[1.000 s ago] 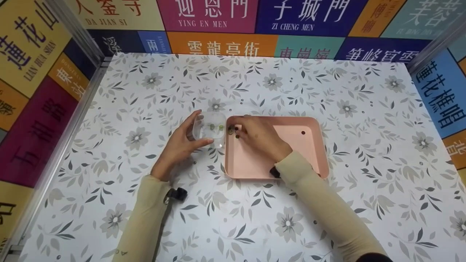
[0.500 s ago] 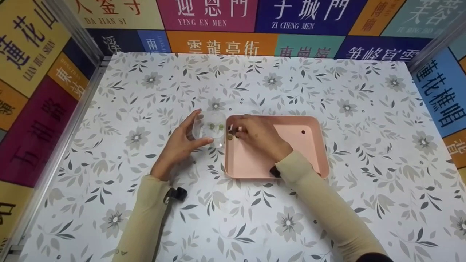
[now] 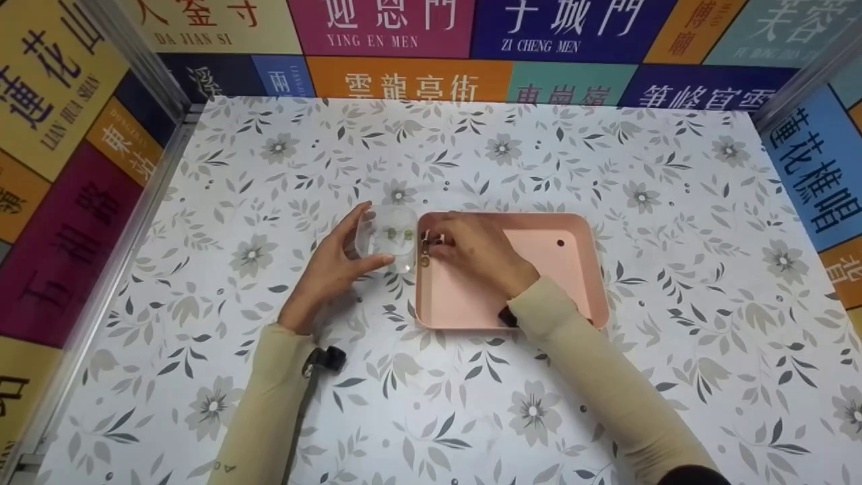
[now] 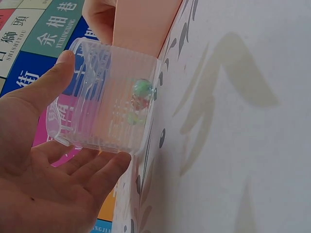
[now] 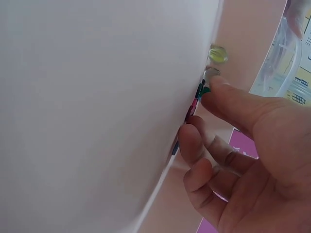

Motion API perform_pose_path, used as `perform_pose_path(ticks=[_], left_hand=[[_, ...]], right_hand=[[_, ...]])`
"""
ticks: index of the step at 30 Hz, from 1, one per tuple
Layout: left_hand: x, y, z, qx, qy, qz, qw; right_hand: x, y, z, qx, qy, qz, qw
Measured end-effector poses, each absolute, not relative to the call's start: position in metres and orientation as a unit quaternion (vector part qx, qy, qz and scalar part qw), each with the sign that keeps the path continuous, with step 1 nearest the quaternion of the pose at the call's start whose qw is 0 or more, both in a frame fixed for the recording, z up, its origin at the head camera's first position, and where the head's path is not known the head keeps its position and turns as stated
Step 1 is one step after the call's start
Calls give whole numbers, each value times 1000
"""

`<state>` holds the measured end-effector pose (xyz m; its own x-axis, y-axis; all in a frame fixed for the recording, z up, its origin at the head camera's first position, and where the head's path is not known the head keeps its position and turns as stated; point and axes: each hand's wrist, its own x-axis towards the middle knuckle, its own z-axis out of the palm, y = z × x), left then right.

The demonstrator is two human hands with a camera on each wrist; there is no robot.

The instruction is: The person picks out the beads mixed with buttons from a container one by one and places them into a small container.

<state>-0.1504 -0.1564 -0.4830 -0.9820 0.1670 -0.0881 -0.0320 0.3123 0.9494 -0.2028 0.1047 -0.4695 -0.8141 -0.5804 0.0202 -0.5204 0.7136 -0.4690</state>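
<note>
My left hand (image 3: 333, 266) grips a clear plastic container (image 4: 114, 126), thumb on one side and fingers on the other. A green marble (image 4: 142, 88) and other glass marbles lie inside it. In the pink tray (image 3: 512, 322), my right hand (image 3: 481, 252) reaches to the left wall. Its thumb touches a clear marble (image 5: 212, 74), and the index fingertip lies apart from the thumb, against the tray floor. Between them are a green piece (image 5: 205, 92) and a magenta flat piece (image 5: 192, 108); a blue piece (image 5: 175, 148) shows below the index finger. A yellow-green marble (image 5: 218, 54) lies beyond the thumb.
One dark round piece (image 3: 560, 243) lies in the tray's far right part. Container and tray stand side by side on a flower-patterned tabletop (image 3: 431, 404). Panels with large lettering (image 3: 404, 34) border the table at the back and both sides.
Marbles by the tray's left wall have shifted toward the near side, beside my right thumb. My right fingers have moved slightly among the small pieces. The left hand keeps its hold on the container.
</note>
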Motion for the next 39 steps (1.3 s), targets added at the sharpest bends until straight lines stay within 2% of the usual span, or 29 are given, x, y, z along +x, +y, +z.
perform_pose_path(ticks=[16, 32, 39], left_hand=[[-154, -156, -480, 44, 814, 574, 78], [-149, -157, -481, 33, 810, 579, 85], [-149, -156, -482, 31, 803, 588, 88]], right_hand=[[-205, 101, -468, -338, 913, -221, 57], [-201, 97, -467, -304, 917, -241, 97], [-201, 98, -467, -306, 912, -259, 88]])
